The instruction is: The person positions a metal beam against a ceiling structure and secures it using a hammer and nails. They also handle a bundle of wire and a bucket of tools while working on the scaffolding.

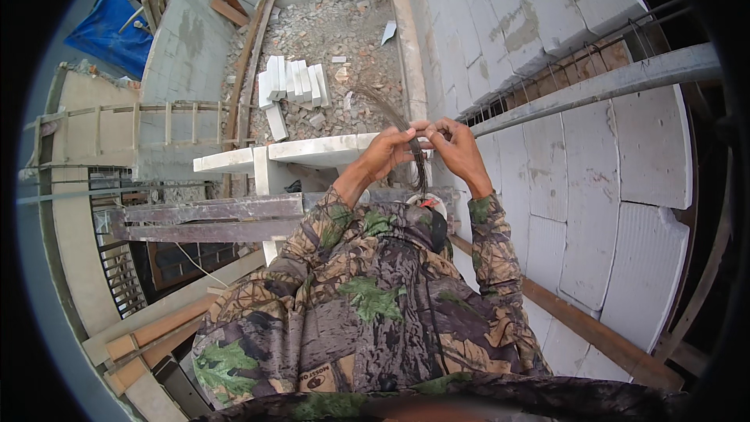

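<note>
A bundle of thin binding wire is in front of my chest, its strands fanning out up and to the left and its lower part hanging down between my wrists. My left hand is closed around the middle of the bundle. Close beside it, my right hand has its thumb and fingers pinched together near the wires. Whatever is between those fingertips is too small to make out. Below the bundle, a round whitish rim with something red at it shows partly past my jacket.
On the right stands a light block wall, with a metal pipe and steel rebar along it. Loose white blocks lie on rubble beyond my hands. Brownish beams and a wooden ladder-like frame are at left.
</note>
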### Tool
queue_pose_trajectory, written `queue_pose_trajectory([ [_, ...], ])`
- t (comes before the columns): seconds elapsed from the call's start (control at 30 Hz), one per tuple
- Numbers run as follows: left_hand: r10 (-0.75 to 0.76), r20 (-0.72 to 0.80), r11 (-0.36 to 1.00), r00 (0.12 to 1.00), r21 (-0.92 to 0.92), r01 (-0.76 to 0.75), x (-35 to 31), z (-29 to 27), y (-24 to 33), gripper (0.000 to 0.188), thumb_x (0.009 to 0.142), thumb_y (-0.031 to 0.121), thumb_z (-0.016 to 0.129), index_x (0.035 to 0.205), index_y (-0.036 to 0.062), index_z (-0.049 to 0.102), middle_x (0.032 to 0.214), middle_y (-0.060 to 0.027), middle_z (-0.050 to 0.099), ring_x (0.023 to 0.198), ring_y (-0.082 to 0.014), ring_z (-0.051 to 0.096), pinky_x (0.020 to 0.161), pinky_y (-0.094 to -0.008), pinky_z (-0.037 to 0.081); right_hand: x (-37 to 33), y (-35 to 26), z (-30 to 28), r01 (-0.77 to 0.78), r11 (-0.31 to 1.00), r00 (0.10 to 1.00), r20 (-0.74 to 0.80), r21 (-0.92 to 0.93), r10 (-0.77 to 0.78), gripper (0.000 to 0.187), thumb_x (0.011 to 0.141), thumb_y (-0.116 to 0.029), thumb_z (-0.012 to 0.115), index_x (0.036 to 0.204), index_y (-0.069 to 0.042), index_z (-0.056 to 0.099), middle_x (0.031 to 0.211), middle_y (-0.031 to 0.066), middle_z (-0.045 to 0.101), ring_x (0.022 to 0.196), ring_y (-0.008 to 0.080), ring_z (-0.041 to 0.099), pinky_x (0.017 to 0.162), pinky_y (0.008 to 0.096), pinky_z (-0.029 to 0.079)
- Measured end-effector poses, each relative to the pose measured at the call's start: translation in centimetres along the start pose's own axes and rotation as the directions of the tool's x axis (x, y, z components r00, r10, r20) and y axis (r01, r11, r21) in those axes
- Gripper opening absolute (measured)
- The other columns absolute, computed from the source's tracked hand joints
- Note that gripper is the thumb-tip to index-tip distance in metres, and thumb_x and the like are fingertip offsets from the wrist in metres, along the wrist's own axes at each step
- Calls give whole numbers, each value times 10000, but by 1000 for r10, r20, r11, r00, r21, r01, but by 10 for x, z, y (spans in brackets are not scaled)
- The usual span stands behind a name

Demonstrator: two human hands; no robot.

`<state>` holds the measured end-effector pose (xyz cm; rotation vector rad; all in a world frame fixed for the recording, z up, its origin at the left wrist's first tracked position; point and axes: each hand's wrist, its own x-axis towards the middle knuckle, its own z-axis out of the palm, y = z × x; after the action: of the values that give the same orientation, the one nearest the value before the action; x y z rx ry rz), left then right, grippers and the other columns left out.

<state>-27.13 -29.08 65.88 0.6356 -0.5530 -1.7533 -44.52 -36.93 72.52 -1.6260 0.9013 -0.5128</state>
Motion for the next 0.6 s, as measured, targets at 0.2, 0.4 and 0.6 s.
queue_pose_trajectory([
  [0.2,-57,-62,993,996,97,63,-1,2,-29,468,1057,293,548,1393,-32,517,1357,-148,601,1244,-269,615,1015,-442,511,13,-11,3,-19,938,999,-46,-345,3,314,898,-274,665,883,35,721,794,166,724,684,251,695,671,387,531],
  [0.4,-84,-42,980,996,177,90,-2,1,-46,442,1053,291,552,1360,-27,542,1332,-141,621,1233,-273,623,1032,-446,492,32,1,3,-164,887,985,-27,-431,169,341,861,-317,689,886,17,749,686,176,689,667,329,692,690,419,531],
  [0.6,13,-128,987,992,161,8,1,6,-56,396,1058,331,538,1261,-7,581,1028,-117,682,995,-243,683,902,-393,533,38,29,4,-59,911,996,-81,-408,28,319,920,-271,653,870,42,686,727,118,664,684,188,620,657,371,487],
])
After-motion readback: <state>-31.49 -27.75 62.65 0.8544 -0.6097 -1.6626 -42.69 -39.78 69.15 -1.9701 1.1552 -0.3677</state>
